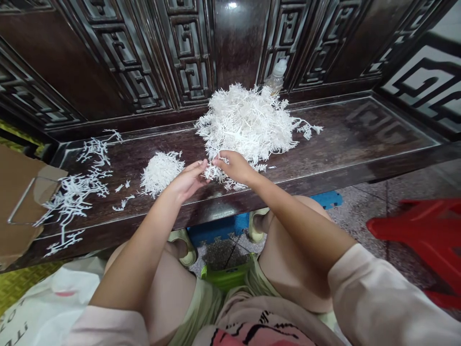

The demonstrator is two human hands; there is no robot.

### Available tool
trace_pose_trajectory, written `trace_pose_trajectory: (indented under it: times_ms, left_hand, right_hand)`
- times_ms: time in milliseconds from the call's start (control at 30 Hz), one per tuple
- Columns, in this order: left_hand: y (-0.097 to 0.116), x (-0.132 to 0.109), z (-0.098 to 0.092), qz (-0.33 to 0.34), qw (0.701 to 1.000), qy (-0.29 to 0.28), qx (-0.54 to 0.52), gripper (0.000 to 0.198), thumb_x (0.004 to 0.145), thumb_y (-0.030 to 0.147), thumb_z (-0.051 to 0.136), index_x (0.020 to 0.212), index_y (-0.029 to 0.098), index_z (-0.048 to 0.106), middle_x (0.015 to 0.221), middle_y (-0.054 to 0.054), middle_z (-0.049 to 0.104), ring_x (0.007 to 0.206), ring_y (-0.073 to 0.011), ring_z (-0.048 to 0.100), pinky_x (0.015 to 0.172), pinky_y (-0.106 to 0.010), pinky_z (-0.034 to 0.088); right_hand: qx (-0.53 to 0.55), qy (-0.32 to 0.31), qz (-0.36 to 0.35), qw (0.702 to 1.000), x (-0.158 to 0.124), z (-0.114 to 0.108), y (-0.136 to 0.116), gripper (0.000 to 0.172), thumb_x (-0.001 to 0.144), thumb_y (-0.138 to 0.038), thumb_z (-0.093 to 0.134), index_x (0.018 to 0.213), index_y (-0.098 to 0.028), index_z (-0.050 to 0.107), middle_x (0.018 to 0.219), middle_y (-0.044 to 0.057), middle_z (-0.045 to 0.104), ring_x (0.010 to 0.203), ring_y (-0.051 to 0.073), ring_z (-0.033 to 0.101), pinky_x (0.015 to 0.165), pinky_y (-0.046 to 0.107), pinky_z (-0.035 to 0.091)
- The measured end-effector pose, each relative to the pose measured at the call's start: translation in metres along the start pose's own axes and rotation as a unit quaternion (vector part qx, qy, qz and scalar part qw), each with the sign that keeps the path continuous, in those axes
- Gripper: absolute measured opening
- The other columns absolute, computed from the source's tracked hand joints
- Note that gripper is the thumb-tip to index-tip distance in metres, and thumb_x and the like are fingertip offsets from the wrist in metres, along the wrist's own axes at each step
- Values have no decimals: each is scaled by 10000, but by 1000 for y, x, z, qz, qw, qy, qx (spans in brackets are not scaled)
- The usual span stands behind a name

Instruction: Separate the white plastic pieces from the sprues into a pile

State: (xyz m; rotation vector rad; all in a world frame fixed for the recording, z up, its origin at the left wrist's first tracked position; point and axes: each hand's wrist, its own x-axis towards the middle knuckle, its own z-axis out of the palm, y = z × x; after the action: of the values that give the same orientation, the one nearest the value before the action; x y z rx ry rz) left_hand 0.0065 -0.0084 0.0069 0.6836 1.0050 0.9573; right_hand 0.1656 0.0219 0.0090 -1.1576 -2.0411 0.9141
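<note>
Right now, a little white, branching sprig that looks like plastic (213, 174) is at the fingertips, low by the front edge of a big, fluffy heap of white, twiggy pieces (247, 125). The right hand (236, 166) has its thumb and finger pinched together on it, it seems. The left hand (192, 178) is just beside, thumb and fingers bent in close, but I can't tell if they grip the sprig too. I think the step is picking at this one sprig with both hands. The next move, I'd guess, calls for a small, soft pinch and a steady pull, because the thin twigs look easy to tangle. Left of the hands sits a small, round mound of short white bits (163, 173). Farther left lies a loose clump of longer, thin white stems (77, 192), near some brown cardboard (19, 175). All three piles sit on a shiny, dark brown wooden bench (334, 144).
</note>
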Motion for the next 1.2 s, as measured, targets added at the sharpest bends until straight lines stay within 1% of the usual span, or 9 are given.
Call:
trace_pose_trajectory:
  times_ms: [233, 367, 467, 533, 600, 700, 800, 967, 1200]
  left_hand:
    - [-5, 9, -5, 87, 994, 58, 4, 289, 569, 309, 716, 598, 150, 476, 596, 38, 511, 558, -62, 453, 540, -182, 343]
    - [3, 12, -13, 97, 991, 88, 16, 224, 617, 241, 677, 586, 148, 476, 582, 24, 507, 535, -61, 456, 532, -189, 356]
    - [22, 13, -45, 149, 965, 215, 13, 212, 657, 151, 628, 568, 148, 435, 583, 34, 492, 485, -33, 418, 522, -179, 357]
    - [34, 12, -75, 199, 922, 327, 57, 201, 682, 135, 601, 578, 146, 429, 582, 41, 489, 487, -24, 421, 520, -166, 351]
    - [39, 11, -100, 186, 902, 374, 110, 208, 682, 161, 611, 581, 145, 430, 556, 41, 489, 491, -35, 441, 516, -171, 352]
    - [31, 13, -114, 104, 922, 352, 123, 210, 644, 144, 641, 596, 144, 437, 540, 27, 514, 494, -63, 481, 520, -196, 378]
    - [21, 17, -103, 60, 950, 293, 89, 205, 627, 151, 661, 613, 139, 456, 578, 13, 544, 533, -66, 518, 563, -200, 414]
    - [24, 13, -79, 60, 978, 192, 55, 144, 621, 183, 675, 679, 121, 559, 654, -15, 579, 598, -64, 545, 619, -190, 435]
    - [34, 6, -66, 75, 979, 172, 83, 131, 649, 188, 655, 739, 99, 620, 724, -52, 606, 606, -61, 531, 637, -198, 430]
  right_hand:
    - [-20, -101, -28, 994, -1, 1, -10, 378, 771, -497, 410, 624, -152, 457, 602, -21, 397, 628, 109, 392, 607, 233, 290]
    - [-13, -145, -26, 989, -4, -4, -15, 325, 787, -427, 418, 635, -146, 477, 624, -12, 429, 637, 109, 411, 613, 233, 290]
    - [-39, -197, 1, 980, -8, -12, -13, 304, 775, -397, 449, 625, -138, 503, 643, 3, 475, 638, 115, 432, 621, 241, 298]
    - [-62, -218, 13, 974, -11, -16, -9, 305, 770, -399, 457, 632, -135, 522, 678, 21, 510, 658, 126, 449, 632, 249, 307]
    - [-70, -222, 18, 972, -12, -18, -4, 305, 774, -403, 449, 683, -132, 553, 736, 41, 547, 701, 141, 473, 652, 255, 322]
    - [-71, -228, 22, 971, -10, -14, 3, 305, 777, -403, 449, 749, -129, 580, 799, 63, 581, 748, 159, 504, 671, 263, 340]
    - [-84, -215, 40, 972, -6, -7, 5, 289, 770, -397, 466, 749, -136, 588, 819, 76, 592, 757, 173, 520, 666, 272, 352]
    - [-128, -131, 80, 980, -2, 7, 8, 284, 780, -389, 458, 777, -143, 598, 854, 98, 597, 802, 198, 531, 693, 296, 361]
    - [-127, -122, 93, 980, -4, 9, 16, 285, 780, -378, 457, 806, -140, 610, 907, 109, 600, 853, 205, 535, 736, 311, 374]
